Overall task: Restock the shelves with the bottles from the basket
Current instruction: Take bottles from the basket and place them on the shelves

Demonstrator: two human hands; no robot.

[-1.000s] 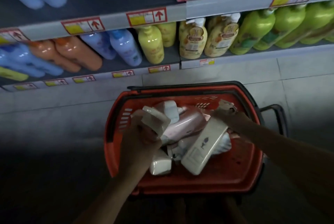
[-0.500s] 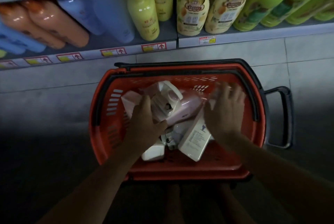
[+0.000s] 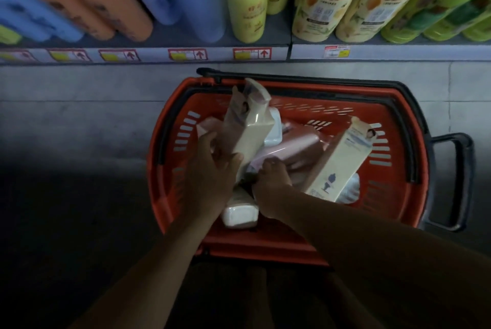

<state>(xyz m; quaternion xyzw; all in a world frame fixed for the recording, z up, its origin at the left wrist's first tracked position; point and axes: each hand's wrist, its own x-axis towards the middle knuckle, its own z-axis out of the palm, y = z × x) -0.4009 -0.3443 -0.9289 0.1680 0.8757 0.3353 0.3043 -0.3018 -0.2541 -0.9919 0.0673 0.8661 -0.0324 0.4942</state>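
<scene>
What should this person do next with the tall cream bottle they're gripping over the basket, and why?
Probably lift it clear and carry it up to the shelf. The left hand already grips the cream bottle near its base, raised above the pile in the red basket. The right hand sits at its base, among the pink bottles.

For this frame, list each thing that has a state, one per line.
Basket: on the floor, still holding bottles.
Cream bottle: raised upright, held by the left hand.
Pink bottle: lying in the basket, right hand on its end.
Boxed bottle: leaning in the basket, untouched.
White bottle: lying at the bottom.
Shelf: stocked with standing bottles.
</scene>
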